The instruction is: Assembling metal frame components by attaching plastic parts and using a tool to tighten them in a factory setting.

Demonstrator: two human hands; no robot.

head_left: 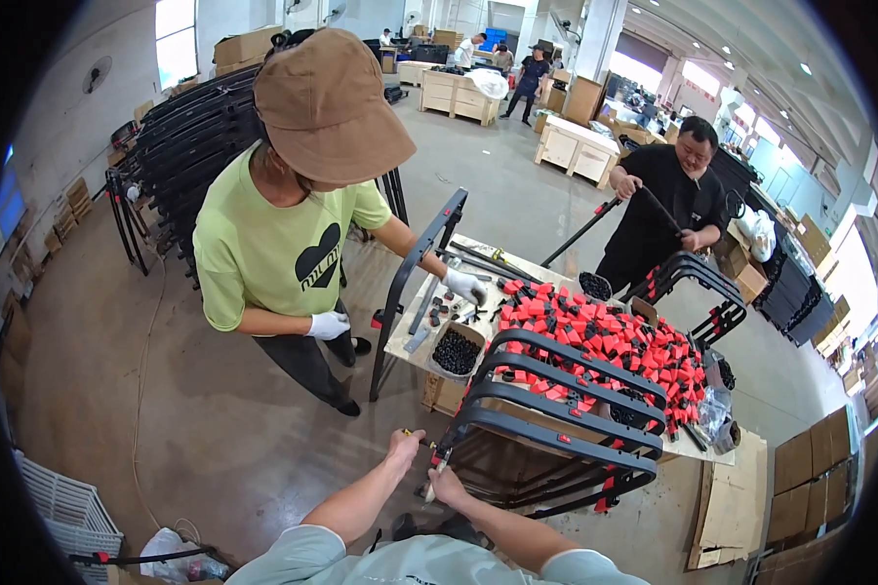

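left hand (403,449) closed on small yellow-tipped tool (409,432) | right hand (446,482) clamped on dark frame (556,409) corner | frame's bars running lower-left to upper-right

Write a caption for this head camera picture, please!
Two bare hands, left hand and right hand, work on a stack of dark frames beside red clips.

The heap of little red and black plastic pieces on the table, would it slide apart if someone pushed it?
Probably: the red and black plastic pieces lie loose in a heap on the wooden table, so they would likely scatter. Each looks small and light. Those near the edge might drop off.
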